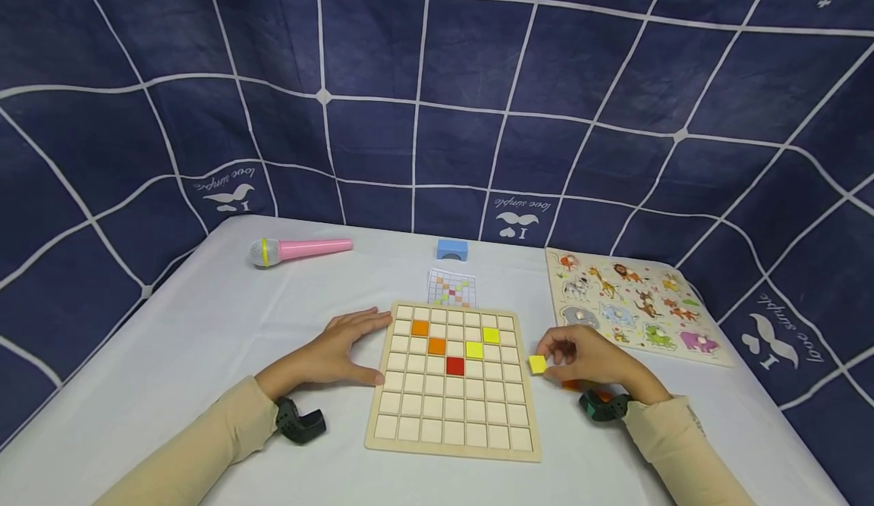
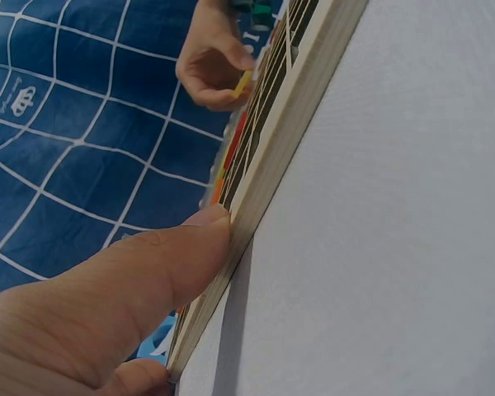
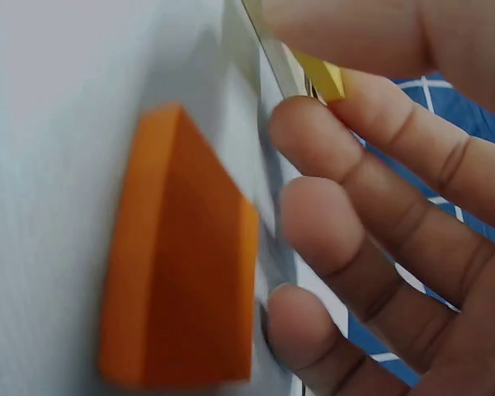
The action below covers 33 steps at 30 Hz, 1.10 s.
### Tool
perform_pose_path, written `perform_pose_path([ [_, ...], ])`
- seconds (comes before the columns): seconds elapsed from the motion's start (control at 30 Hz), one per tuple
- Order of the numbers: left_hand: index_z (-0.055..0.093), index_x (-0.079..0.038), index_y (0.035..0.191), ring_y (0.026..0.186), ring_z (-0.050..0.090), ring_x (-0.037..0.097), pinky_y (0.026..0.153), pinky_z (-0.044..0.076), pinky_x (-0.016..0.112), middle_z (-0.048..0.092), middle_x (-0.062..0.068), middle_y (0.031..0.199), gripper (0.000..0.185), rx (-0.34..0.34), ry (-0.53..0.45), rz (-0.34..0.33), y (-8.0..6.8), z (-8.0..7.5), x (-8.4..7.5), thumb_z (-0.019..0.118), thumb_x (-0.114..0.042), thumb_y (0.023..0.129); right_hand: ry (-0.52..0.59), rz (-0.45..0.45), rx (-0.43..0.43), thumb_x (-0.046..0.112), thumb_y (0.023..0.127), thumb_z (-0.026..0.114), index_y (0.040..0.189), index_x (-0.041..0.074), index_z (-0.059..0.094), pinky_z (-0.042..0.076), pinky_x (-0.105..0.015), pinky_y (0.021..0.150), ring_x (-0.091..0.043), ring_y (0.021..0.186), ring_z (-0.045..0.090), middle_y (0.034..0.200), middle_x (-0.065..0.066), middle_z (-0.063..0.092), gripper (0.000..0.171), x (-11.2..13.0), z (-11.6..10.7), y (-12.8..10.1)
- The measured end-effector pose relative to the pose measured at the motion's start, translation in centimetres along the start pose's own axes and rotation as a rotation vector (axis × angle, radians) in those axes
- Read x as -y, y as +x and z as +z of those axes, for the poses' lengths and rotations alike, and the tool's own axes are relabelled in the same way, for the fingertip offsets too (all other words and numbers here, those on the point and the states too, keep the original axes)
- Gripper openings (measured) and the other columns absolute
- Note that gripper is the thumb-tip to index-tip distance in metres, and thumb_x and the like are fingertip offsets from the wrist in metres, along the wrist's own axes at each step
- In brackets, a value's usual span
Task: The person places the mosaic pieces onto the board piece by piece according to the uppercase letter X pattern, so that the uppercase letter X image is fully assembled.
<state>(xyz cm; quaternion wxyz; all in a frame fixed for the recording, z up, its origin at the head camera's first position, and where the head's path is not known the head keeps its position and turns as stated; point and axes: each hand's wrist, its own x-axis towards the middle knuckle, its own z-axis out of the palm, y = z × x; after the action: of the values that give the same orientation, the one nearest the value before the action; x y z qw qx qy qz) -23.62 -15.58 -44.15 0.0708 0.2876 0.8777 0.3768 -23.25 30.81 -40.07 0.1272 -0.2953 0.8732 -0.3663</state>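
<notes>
A wooden grid board (image 1: 454, 453) lies flat on the table. Two orange tiles (image 1: 419, 328), two yellow tiles (image 1: 491, 335) and one red tile (image 1: 454, 366) sit in its squares. My right hand (image 1: 586, 356) pinches another yellow square tile (image 1: 537, 364) between thumb and index finger, just right of the board. Its other fingers are loosely bent. Spread along the board's left edge, my left hand (image 1: 334, 353) touches the rim with straight thumb and fingertips. Under the right wrist are orange pieces (image 1: 570, 386), partly hidden; one orange piece (image 3: 190, 264) shows large in the right wrist view.
A printed pattern card (image 1: 452, 288) lies behind the board, its lower edge covered. Farther back is a blue arched block (image 1: 452, 249). A pink toy microphone (image 1: 300, 250) lies back left, an animal puzzle board (image 1: 628, 305) back right. A dark blue cloth (image 1: 464, 142) hangs behind.
</notes>
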Motion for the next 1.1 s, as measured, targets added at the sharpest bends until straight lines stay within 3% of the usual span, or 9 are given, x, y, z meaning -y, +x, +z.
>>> perform_pose_path([
  [0.5,0.05,0.001,0.159,0.159,0.029,0.046,0.123,0.018,0.071,0.046,0.02,0.166,0.102,-0.001,0.004,-0.002,0.1,-0.1,0.0,0.096,-0.042,0.079,-0.058,-0.039,-0.132,0.009,0.087,0.09,0.102,0.009,0.078,0.05,-0.026,0.068,-0.008,0.074,0.057,0.089,0.004,0.071,0.019,2.4,1.9,1.0],
  [1.1,0.05,0.0,0.159,0.159,0.029,0.045,0.124,0.016,0.07,0.046,0.019,0.167,0.102,0.005,-0.009,-0.012,0.0,0.0,0.1,0.096,-0.042,0.079,-0.003,-0.074,-0.076,0.01,0.087,0.091,0.098,0.01,0.077,0.045,-0.023,0.06,-0.002,0.066,0.051,0.081,0.011,0.068,0.018,5.0,4.1,2.4],
])
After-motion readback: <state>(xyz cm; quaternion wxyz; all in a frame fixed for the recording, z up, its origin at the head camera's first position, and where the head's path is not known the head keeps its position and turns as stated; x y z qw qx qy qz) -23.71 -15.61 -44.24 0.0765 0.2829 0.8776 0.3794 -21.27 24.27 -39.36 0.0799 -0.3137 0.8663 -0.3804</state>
